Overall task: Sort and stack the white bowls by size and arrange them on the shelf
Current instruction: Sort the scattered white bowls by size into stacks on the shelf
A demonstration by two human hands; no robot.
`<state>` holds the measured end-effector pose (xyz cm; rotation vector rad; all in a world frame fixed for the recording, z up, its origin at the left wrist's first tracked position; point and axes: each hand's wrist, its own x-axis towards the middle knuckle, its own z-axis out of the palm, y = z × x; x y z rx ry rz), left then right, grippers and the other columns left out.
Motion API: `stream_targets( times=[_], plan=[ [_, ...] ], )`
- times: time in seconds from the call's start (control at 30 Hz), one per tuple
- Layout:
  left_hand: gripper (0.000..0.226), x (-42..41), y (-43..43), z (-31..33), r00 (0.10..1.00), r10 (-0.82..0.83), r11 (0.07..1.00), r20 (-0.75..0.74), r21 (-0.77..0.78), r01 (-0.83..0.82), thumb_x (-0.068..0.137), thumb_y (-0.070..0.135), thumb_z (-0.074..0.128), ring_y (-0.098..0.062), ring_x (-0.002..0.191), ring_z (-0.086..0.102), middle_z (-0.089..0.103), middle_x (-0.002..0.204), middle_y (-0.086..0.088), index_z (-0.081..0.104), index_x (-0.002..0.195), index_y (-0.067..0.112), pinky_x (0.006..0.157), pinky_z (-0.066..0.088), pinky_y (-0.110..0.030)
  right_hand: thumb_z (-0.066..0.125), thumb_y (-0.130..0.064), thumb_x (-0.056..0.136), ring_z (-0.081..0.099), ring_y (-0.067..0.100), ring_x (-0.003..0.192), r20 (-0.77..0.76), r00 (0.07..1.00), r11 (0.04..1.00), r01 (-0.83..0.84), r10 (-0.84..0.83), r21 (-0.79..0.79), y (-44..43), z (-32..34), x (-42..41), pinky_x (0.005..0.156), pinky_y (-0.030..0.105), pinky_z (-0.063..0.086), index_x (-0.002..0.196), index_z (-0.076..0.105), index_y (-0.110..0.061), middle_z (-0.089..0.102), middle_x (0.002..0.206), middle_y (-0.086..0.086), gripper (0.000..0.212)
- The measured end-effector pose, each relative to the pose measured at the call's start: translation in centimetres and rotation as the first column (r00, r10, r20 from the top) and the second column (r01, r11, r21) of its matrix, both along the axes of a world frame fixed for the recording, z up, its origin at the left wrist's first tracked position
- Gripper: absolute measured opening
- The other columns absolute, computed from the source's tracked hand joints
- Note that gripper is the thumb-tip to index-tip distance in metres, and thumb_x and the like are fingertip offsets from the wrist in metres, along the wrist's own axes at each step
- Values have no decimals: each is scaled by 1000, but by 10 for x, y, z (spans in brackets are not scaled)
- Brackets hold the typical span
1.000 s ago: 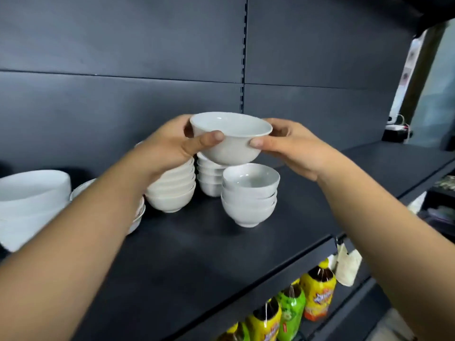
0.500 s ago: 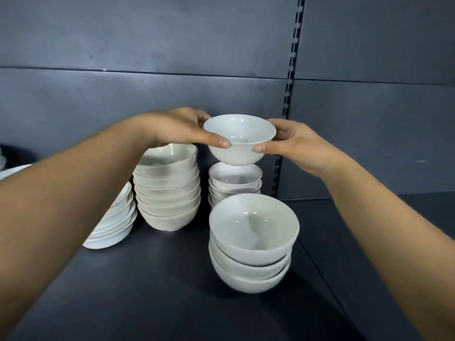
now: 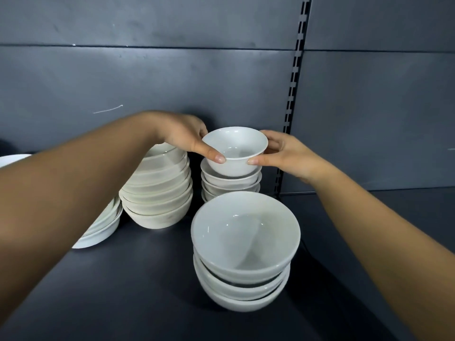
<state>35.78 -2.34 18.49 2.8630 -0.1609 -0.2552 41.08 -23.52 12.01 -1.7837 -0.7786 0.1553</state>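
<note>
A small white bowl is held between both hands, sitting in or just above the top of a stack of small bowls near the back wall. My left hand pinches its left rim with thumb in front. My right hand pinches its right rim. A stack of three larger bowls stands in front. A taller stack of medium bowls stands to the left, partly behind my left wrist.
Shallow white dishes are piled at the left, mostly under my left forearm. Another white rim shows at the far left edge. The dark shelf runs forward; a slotted upright lines the back wall.
Both hands have lowered the small bowl down onto the rear stack of small bowls. The camera has come closer and turned left.
</note>
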Motion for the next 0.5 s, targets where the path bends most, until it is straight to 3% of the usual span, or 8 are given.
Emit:
stream_targets(
  times=[0.07,0.17,0.3,0.5],
  plan=[
    [87,6,-1,-3,1000,3,999,-15,42,-2,33,79,62,-21,83,58,66,91,-3,70,94,17,80,46,-30,74,-5,72,61,-1,100,-13,1000,1000,0,0,5,1,-7,4,87,16,48,114,57,-22,66,108,-12,48],
    [86,8,-3,-5,999,16,995,-37,103,-13,32,83,67,-21,86,59,68,88,0,71,89,19,78,46,-30,74,-7,72,60,2,104,-21,1000,1000,-1,1,-2,4,-16,8,92,19,47,116,56,-20,65,110,-11,50],
    [88,9,1,-8,999,38,992,-39,119,-34,29,82,58,-24,96,62,71,96,-3,71,89,20,87,48,-34,74,-10,73,59,6,106,-13,1000,1000,-12,12,9,7,-23,11,93,22,46,112,58,-22,65,110,-10,44],
    [86,3,-1,-9,999,40,994,-28,102,-37,34,80,59,-17,98,61,70,97,7,70,98,23,92,46,-32,73,-11,75,58,5,107,-30,999,1000,-24,24,16,7,-24,9,92,22,46,112,56,-25,63,112,-11,44]
  ],
)
